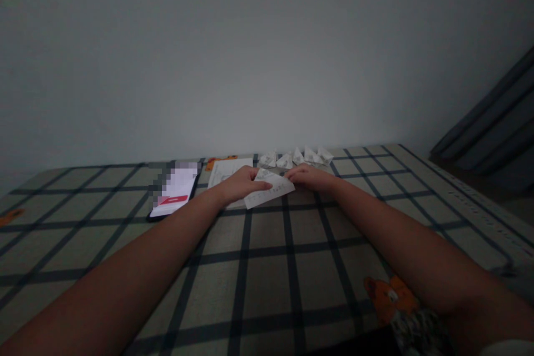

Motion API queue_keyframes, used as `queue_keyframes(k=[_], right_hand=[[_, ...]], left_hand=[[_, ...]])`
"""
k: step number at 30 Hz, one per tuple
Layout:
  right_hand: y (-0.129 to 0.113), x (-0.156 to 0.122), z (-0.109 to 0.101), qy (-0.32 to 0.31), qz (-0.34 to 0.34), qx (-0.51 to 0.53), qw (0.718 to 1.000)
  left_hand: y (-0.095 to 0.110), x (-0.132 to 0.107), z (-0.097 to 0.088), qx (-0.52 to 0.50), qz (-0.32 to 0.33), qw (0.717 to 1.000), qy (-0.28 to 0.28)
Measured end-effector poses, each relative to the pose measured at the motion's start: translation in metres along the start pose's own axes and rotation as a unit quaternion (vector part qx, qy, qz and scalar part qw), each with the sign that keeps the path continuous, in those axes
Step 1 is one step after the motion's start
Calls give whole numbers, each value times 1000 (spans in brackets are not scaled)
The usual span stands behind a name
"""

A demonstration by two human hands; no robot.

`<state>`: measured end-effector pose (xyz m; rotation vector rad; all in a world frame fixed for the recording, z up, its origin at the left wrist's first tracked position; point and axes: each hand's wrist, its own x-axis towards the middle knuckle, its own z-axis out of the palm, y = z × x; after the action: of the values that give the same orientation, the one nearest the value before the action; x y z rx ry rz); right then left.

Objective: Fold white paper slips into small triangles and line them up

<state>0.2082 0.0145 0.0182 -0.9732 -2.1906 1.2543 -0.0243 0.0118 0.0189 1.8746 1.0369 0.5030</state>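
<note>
A partly folded sheet of printed paper (pixel 269 193) is held above the checked cloth in front of me. My left hand (pixel 242 183) grips its left side, thumb lying on top of the sheet. At the paper's right edge is my right hand (pixel 311 177), its fingers bent and close together against the corner; the fingertips are partly hidden. Just beyond my hands stands a row of several small folded paper shapes (pixel 285 161), white with print and pointed at the top.
Flat printed sheets (pixel 221 171) lie left of my left hand. Farther left rests a tablet or large phone (pixel 177 192) with a lit, partly blurred screen. The checked cloth (pixel 267 289) reaches a pale wall (pixel 267 55). A dark curtain (pixel 492 117) hangs at the right.
</note>
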Motion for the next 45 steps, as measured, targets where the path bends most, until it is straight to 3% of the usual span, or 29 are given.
queue_keyframes(k=[6,13,25,30,38,45], right_hand=[[-4,3,0,1,-58,-90,994],[-14,0,9,12,-15,-155,988],[-11,-1,7,42,-7,-125,991],[-10,-2,7,42,-2,-103,994],[-13,0,11,25,-14,-152,988],[-7,0,6,32,4,-107,994]], left_hand=[[-1,-1,1,21,7,1000,-1],[-1,1,4,67,25,997,11],[4,0,8,21,43,999,-13],[4,0,7,59,50,997,-12],[4,0,7,133,66,989,-4],[3,-1,6,79,54,995,-26]])
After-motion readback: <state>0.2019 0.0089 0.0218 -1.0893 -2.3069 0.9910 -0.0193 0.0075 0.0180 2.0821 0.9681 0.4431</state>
